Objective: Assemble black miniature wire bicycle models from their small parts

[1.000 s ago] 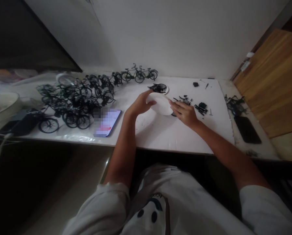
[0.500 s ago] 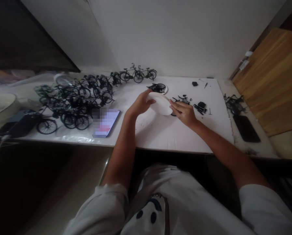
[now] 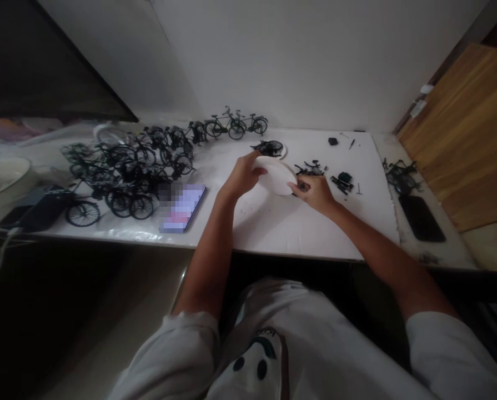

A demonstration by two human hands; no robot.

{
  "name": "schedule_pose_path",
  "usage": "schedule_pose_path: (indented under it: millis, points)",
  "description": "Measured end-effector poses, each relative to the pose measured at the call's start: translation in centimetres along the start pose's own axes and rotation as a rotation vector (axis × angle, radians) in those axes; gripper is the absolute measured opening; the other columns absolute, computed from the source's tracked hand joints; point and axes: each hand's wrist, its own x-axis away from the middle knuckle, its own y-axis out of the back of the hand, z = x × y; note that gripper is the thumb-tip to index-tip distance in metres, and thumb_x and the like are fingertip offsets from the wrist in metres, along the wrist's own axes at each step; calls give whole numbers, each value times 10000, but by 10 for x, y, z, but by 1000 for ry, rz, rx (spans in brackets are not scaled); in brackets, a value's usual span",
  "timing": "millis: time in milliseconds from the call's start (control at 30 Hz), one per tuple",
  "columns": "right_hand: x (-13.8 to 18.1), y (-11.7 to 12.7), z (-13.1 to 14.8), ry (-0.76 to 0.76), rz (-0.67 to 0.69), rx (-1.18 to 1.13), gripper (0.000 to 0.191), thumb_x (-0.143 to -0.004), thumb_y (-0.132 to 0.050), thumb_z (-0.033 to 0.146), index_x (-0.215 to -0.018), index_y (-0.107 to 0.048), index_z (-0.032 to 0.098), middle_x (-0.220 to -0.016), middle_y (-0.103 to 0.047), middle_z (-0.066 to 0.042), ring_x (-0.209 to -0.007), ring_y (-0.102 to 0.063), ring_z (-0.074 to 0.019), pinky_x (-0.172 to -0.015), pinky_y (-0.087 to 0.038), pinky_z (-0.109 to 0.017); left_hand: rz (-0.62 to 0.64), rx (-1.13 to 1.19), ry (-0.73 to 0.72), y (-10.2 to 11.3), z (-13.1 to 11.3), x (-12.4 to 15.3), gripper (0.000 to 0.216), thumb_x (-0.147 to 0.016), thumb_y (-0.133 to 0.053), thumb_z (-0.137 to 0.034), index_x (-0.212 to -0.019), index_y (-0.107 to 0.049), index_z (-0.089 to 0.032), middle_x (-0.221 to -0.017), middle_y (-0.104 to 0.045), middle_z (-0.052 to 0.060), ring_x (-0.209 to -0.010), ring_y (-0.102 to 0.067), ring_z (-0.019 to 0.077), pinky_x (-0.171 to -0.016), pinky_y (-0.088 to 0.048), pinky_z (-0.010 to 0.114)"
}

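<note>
A round white disc [image 3: 276, 176], thin and plate-like, is held tilted above the white table board [image 3: 269, 233]. My left hand [image 3: 244, 175] grips its left edge, thumb on the near face and fingers behind. At the right edge, my right hand [image 3: 315, 191] pinches the rim between thumb and fingers. Just behind the disc lies a dark miniature bicycle part with a wheel [image 3: 269, 147], partly over another white round piece [image 3: 285, 151]. Small black parts [image 3: 312, 168] lie beyond my right hand, partly hidden by it.
Several miniature bicycles [image 3: 123, 178] crowd the left side, with more [image 3: 225, 126] along the wall. A lit phone [image 3: 185, 208] lies left of my left arm. To the right are black pieces [image 3: 343, 180], a small T-shaped tool [image 3: 359, 189] and a dark phone [image 3: 421, 218].
My right hand's fingers have shifted slightly along the disc's rim, and the disc is turned a little. The whole view has shifted slightly; the things on the table stay put.
</note>
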Motion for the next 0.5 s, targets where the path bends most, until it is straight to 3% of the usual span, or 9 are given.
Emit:
schedule_pose_path:
  millis: [100,200,367,500]
  points:
    - [-3,6,3,-59,-6,-115,524,-948,-703,632,-646,-571,226,-564,-508,15,-578,-441,-140,-624,-389,-304,-16,29,9,-1,1,-1,268,-801,-720,-194,-1068,-711,-173,-1083,-783,109,-1043,-702,300,-983,-588,432]
    - [-7,16,4,-147,7,-257,596,-879,-736,724,-613,-529,232,-573,-476,19,-587,-406,-134,-590,-353,-305,-31,214,24,-2,-2,-1,359,-795,-822,-338,-1095,-728,-164,-1117,-792,121,-1051,-720,298,-944,-605,409]
    - [-13,26,1,-300,-15,-491,632,-727,-843,795,-618,-617,215,-617,-517,10,-611,-421,-128,-563,-338,-297,12,597,130,0,-14,4,624,-759,-916,-643,-1111,-784,-146,-1125,-814,134,-1024,-761,265,-852,-625,329]
    - [-15,26,1,-418,-59,-638,633,-634,-925,782,-647,-661,207,-576,-472,35,-573,-387,-110,-514,-308,-287,0,699,195,2,-14,6,604,-715,-961,-652,-1010,-826,-142,-1000,-815,95,-897,-758,210,-822,-655,319]
